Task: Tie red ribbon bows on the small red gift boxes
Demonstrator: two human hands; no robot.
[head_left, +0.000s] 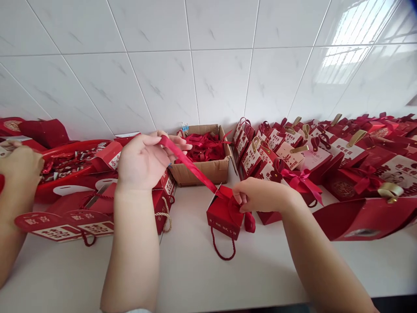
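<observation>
On the smooth white surface (190, 269), a twisted dark-red cord loop (227, 259) spreads in front of a small, squarish red card carton (224, 222) with printed characters, which sits under the right hand (256, 193). That hand's bunched fingertips look clamped on a flat, glossy red ribbon (188, 163) at the carton's top, and a drooping end hangs beside them. The left hand (141, 161), farther off, pinches the ribbon's long run between thumb and finger, other fingers spread. Steadying the carton while drawing the ribbon taut and untwisted should keep it flat; too hard a pull could crease the card. Beyond stands an open brown corrugated cardboard box (200, 173) heaped with limp, tangled red ribbons (206, 145), before a shiny, grey-veined white tile wall (221, 78).
</observation>
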